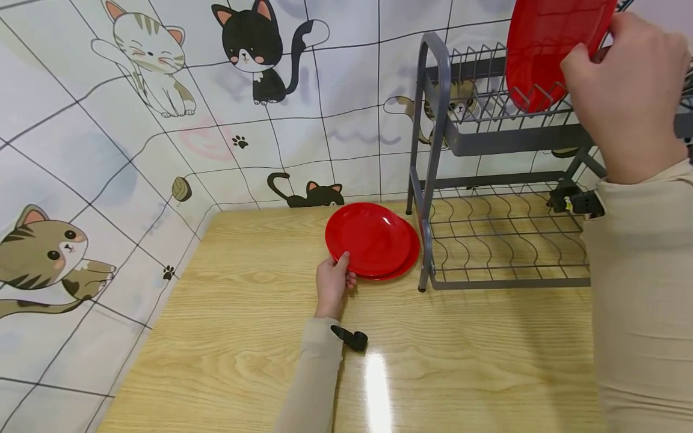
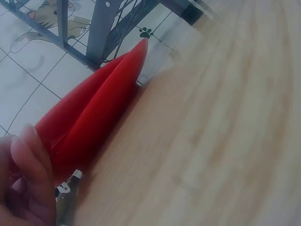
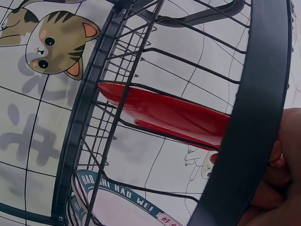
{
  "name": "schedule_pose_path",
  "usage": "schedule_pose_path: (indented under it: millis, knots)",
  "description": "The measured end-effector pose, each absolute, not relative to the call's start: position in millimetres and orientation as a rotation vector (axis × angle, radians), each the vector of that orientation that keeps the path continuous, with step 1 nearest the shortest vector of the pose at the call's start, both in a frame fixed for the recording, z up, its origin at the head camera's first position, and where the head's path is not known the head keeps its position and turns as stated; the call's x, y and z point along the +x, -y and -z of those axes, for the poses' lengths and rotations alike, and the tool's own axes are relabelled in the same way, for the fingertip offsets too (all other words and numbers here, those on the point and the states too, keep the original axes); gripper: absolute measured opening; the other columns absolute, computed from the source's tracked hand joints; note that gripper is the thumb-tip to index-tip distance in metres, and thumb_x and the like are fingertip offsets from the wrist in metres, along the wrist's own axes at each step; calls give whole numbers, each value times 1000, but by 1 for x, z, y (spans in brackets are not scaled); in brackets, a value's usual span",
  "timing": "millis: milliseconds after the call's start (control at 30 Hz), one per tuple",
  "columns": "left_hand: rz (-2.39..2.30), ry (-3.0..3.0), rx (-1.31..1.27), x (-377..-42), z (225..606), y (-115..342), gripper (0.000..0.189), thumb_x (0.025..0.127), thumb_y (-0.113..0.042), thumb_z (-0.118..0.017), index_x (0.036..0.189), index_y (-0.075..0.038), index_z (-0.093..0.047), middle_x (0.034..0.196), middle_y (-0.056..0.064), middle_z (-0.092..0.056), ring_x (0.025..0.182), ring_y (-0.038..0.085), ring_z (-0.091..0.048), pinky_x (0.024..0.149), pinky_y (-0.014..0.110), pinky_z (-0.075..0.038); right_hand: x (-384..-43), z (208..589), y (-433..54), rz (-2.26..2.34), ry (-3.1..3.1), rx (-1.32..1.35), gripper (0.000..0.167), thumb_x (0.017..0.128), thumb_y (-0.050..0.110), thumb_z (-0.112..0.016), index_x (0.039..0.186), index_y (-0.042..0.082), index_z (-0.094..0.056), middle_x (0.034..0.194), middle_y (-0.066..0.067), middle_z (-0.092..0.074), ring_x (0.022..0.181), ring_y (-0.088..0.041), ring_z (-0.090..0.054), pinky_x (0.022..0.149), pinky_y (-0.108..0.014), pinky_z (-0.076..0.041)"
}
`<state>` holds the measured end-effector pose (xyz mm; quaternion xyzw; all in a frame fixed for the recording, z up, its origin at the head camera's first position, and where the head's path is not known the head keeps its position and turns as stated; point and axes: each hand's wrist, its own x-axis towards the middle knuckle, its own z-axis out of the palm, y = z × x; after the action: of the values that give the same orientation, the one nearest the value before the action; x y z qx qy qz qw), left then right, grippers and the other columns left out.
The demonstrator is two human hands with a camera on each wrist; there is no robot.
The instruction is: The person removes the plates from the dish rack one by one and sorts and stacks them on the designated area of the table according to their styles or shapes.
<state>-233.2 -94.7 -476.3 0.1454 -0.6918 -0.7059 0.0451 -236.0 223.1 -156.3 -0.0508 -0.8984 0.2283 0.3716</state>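
Glossy white wall covering (image 1: 335, 66), printed with cartoon cats and black grid lines, rises left of and behind the grey dish rack (image 1: 509, 141). Pale wood-grain tabletop (image 1: 243, 313) stretches left of the rack and beneath it. Left of the rack, the left hand (image 1: 331, 285) pinches the near-left rim of a smooth round red plate (image 1: 368, 237), thumb on top, fingers curled below; a second red plate (image 1: 415, 248) lies under it, just beside the rack's leg. Whether the grip takes in both, I cannot tell. Within the rack's wire upper tier, a third red plate (image 1: 552, 48) stands upright, its right edge pinched by the right hand's (image 1: 630, 84) curled fingers and thumb.
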Motion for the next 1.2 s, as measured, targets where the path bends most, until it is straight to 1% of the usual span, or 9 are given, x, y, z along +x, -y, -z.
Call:
schedule_pose_path:
  millis: [133,233,367,467,633,767,867,1000,1200]
  knots:
    - [2158,2114,448,-234,477,96,29,87,-33,-57,77,-6,-54,57,12,-56,39,16,-51,40,24,-45,-237,156,-223,-574,2319,-145,49,89,23,-30,135,6,-37,128,-18,-46,116,-39,-39,95,-50,-32]
    - [2151,2117,445,-234,477,95,29,87,-33,-57,78,-5,-54,56,11,-56,39,16,-51,40,23,-45,-237,157,-222,-571,2308,-163,49,90,25,-30,136,9,-36,129,-15,-46,115,-37,-40,95,-48,-33]
    - [2118,2150,439,-234,478,95,31,87,-36,-56,81,-5,-56,57,10,-57,40,16,-52,40,23,-45,-236,159,-221,-574,2296,-188,49,90,27,-30,137,12,-35,132,-11,-44,115,-35,-42,95,-44,-34]
    - [2088,2175,432,-234,479,96,32,87,-37,-56,80,-6,-56,57,11,-57,40,16,-53,40,24,-46,-236,159,-221,-583,2297,-203,49,90,27,-30,137,14,-34,134,-9,-43,115,-34,-43,95,-43,-34]
    - [2058,2186,411,-235,480,95,32,87,-37,-56,79,-6,-55,56,11,-56,40,17,-53,40,24,-45,-236,159,-219,-607,2264,-212,48,90,28,-30,137,20,-34,134,-2,-44,114,-29,-47,96,-36,-34]
    - [2042,2177,372,-236,481,96,28,87,-34,-57,82,-7,-54,56,11,-56,40,17,-52,39,24,-45,-235,158,-215,-635,2239,-247,46,91,29,-30,137,26,-33,135,5,-41,116,-22,-46,96,-30,-32]
    - [2044,2173,363,-237,481,96,27,86,-35,-58,87,-8,-52,56,10,-55,39,17,-52,39,24,-44,-235,159,-214,-640,2235,-273,46,91,30,-30,137,28,-31,136,6,-40,119,-19,-42,97,-29,-31]
    - [2062,2177,382,-235,480,97,30,86,-36,-57,97,-9,-48,57,10,-55,39,17,-51,39,24,-44,-236,162,-214,-632,2239,-281,47,91,31,-31,138,23,-32,136,3,-40,123,-18,-36,97,-30,-32]
    - [2053,2172,374,-234,479,97,47,87,-37,-55,124,-13,-39,59,11,-56,41,18,-52,39,25,-44,-237,163,-216,-636,2209,-279,48,91,32,-30,137,20,-33,135,2,-42,123,-16,-33,96,-29,-32]
